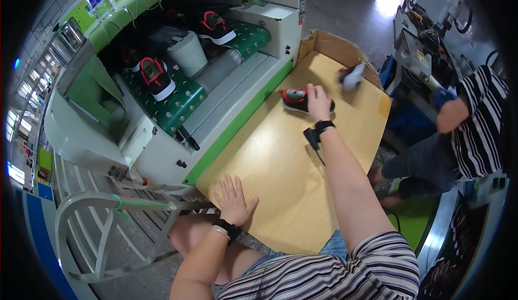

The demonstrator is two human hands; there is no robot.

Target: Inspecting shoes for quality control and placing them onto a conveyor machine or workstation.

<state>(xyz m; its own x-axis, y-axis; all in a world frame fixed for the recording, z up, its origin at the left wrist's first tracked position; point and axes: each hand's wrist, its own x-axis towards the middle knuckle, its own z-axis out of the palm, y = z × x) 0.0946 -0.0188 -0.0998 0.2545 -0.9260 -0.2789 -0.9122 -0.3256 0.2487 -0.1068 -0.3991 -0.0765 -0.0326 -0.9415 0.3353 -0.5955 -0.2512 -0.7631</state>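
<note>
A black sneaker with red trim [294,102] lies on the wooden tabletop [270,154], at its far part. My right hand [319,104] is closed over one end of it, covering part of the upper. My left hand [234,202] rests flat at the table's near left edge, fingers spread and nothing in it. Just right of the sneaker, a grey-white and dark object [352,77] is smeared by motion; its kind cannot be made out. A black band with a small dark box [311,137] and a cord hangs at my right wrist.
Left of the table stands a machine with two green perforated belts [186,103], bearing black and red sneakers [216,28]. A cardboard wall [340,49] borders the table's far end. A co-worker in a striped shirt [480,122] is at the right. A metal rail [102,230] stands at lower left.
</note>
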